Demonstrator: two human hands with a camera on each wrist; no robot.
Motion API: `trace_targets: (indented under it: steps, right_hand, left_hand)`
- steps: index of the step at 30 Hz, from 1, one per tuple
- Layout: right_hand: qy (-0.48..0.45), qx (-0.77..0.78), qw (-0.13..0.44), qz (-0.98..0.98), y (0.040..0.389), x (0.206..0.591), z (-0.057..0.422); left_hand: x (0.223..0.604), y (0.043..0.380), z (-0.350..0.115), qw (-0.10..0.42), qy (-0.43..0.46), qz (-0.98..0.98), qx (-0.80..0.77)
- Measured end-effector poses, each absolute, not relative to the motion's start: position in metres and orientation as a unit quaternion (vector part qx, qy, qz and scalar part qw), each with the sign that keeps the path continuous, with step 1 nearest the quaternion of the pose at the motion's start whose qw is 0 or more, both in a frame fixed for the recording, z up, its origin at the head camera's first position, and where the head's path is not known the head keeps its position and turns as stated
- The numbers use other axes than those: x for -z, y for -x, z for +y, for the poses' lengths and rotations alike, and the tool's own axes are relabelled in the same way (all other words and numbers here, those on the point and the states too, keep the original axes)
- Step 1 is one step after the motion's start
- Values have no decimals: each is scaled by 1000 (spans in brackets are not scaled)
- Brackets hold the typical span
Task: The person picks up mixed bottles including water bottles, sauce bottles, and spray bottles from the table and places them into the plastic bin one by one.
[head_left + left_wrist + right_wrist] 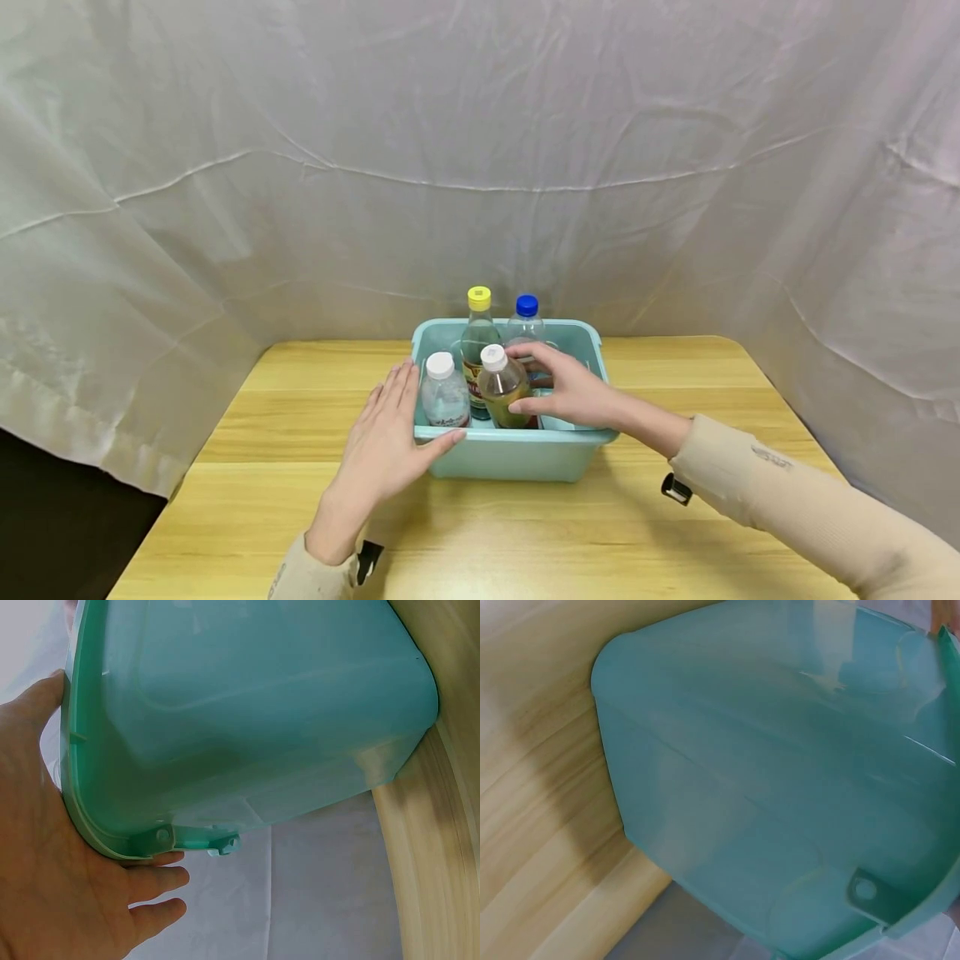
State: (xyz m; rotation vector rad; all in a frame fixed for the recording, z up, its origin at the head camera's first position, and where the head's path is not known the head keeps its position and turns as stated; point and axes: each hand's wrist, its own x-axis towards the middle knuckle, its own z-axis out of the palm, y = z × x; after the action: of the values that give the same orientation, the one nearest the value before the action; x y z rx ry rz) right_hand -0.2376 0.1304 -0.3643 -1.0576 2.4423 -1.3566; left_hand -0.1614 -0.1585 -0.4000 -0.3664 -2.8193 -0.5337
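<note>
A light-blue plastic basin point(517, 457) holds several bottles. My left hand point(386, 437) rests on its front left corner, fingers stretched along the left side and thumb on the front rim. In the left wrist view, that hand point(67, 862) touches the rim from outside. Inside the basin, my right hand point(573, 392) grips a white-capped bottle with a yellowish-green label point(504, 392), thumb in front and fingers behind. This bottle leans slightly left. Beside it stand a clear white-capped bottle point(446, 396), a yellow-capped glass bottle point(478, 340) and a blue-capped clear bottle point(527, 327).
The basin stands on a wooden table point(525, 533), near its back edge. A pale grey curtain point(480, 167) hangs behind and at both sides. The right wrist view shows mostly the basin's outer wall point(765, 772).
</note>
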Motion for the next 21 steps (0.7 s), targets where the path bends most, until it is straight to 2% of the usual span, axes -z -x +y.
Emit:
trace_targets:
  steps: [13,21]
  right_hand:
    - [366,420,116,823,245,373,118]
    - [360,387,110,842,246,374,119]
  left_hand:
    - [401,159,-158,126,130,-966,185]
    - [401,160,-157,128,131,-966,185]
